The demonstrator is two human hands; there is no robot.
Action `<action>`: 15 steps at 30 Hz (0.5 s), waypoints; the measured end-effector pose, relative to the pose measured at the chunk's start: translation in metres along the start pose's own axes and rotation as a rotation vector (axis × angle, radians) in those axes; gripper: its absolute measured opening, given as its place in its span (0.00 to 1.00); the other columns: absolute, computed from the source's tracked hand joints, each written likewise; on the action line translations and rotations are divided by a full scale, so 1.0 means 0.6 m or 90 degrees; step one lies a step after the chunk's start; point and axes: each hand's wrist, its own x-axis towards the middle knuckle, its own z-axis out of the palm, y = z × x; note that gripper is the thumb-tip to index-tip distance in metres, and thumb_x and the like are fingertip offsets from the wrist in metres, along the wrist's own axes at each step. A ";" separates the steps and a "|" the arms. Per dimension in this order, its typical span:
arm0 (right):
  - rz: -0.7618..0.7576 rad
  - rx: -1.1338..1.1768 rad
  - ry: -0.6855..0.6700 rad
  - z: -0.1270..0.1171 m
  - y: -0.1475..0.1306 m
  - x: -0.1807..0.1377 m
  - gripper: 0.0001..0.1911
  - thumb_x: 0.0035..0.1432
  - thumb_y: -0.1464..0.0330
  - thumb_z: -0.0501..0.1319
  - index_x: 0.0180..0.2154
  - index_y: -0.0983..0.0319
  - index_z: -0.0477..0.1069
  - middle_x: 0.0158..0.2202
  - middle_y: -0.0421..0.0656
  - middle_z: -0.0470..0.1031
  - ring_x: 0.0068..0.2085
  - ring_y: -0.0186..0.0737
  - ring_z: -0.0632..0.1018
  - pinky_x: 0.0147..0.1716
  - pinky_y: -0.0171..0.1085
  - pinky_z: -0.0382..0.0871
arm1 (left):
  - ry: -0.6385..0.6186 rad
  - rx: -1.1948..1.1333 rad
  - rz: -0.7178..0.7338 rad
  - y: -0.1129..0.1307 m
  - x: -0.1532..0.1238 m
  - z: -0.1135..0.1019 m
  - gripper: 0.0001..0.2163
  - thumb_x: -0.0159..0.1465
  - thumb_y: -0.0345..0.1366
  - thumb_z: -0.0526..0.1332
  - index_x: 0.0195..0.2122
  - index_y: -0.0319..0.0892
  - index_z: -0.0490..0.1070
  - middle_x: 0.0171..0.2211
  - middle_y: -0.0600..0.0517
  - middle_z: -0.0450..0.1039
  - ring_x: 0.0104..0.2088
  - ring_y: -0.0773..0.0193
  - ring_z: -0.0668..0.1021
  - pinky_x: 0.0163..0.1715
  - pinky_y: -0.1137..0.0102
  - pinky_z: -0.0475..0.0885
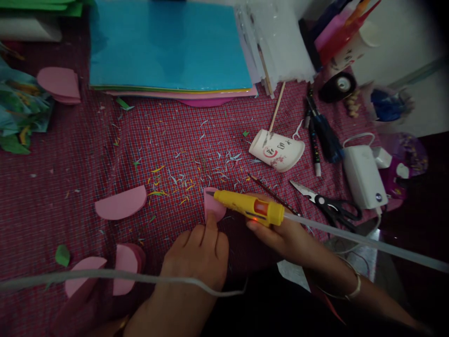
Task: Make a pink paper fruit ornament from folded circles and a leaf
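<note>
My right hand (pixel 284 234) is closed round a yellow glue gun (pixel 250 206) with a glowing orange window; its nozzle points left onto a small pink paper petal (pixel 214 206). A clear glue stick (pixel 351 236) trails from the gun's back to the right. My left hand (pixel 198 255) is curled, its forefinger stretched out and pressing the petal's lower edge onto the red checked cloth (pixel 70 178). A white cord (pixel 122 277) crosses in front of my left wrist.
More pink half-round pieces (pixel 121 203) lie at left and lower left (pixel 126 269). A tipped paper cup (pixel 277 150), scissors (pixel 329 206), pens (pixel 319 135), a white adapter (pixel 363 175) and tape roll (pixel 338 86) sit at right. A stack of coloured sheets (pixel 168 47) lies at the back.
</note>
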 end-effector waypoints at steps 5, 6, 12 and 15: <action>0.005 0.040 0.008 0.004 0.004 0.005 0.22 0.63 0.66 0.56 0.59 0.57 0.59 0.53 0.47 0.72 0.53 0.44 0.73 0.53 0.44 0.69 | -0.007 0.014 0.000 0.000 0.000 -0.001 0.10 0.62 0.25 0.52 0.32 0.42 0.71 0.39 0.44 0.77 0.30 0.60 0.76 0.25 0.67 0.70; 0.008 0.049 0.010 0.004 0.004 0.006 0.22 0.63 0.66 0.56 0.58 0.57 0.59 0.53 0.47 0.72 0.53 0.44 0.73 0.52 0.44 0.69 | -0.010 0.012 0.001 0.000 0.000 -0.001 0.10 0.62 0.25 0.52 0.31 0.42 0.71 0.38 0.44 0.77 0.30 0.60 0.75 0.25 0.68 0.70; 0.027 0.051 0.006 0.003 -0.001 0.002 0.22 0.64 0.65 0.56 0.58 0.57 0.59 0.54 0.46 0.71 0.54 0.43 0.72 0.54 0.42 0.67 | -0.008 0.029 0.012 0.002 0.005 -0.006 0.10 0.59 0.22 0.52 0.29 0.42 0.70 0.36 0.44 0.78 0.28 0.60 0.76 0.23 0.68 0.71; 0.021 0.030 -0.019 -0.002 -0.003 -0.002 0.22 0.64 0.66 0.56 0.59 0.57 0.59 0.56 0.47 0.69 0.56 0.43 0.70 0.57 0.43 0.64 | 0.023 0.053 0.023 0.004 0.010 -0.009 0.11 0.55 0.20 0.52 0.28 0.41 0.70 0.36 0.42 0.79 0.25 0.59 0.77 0.20 0.68 0.72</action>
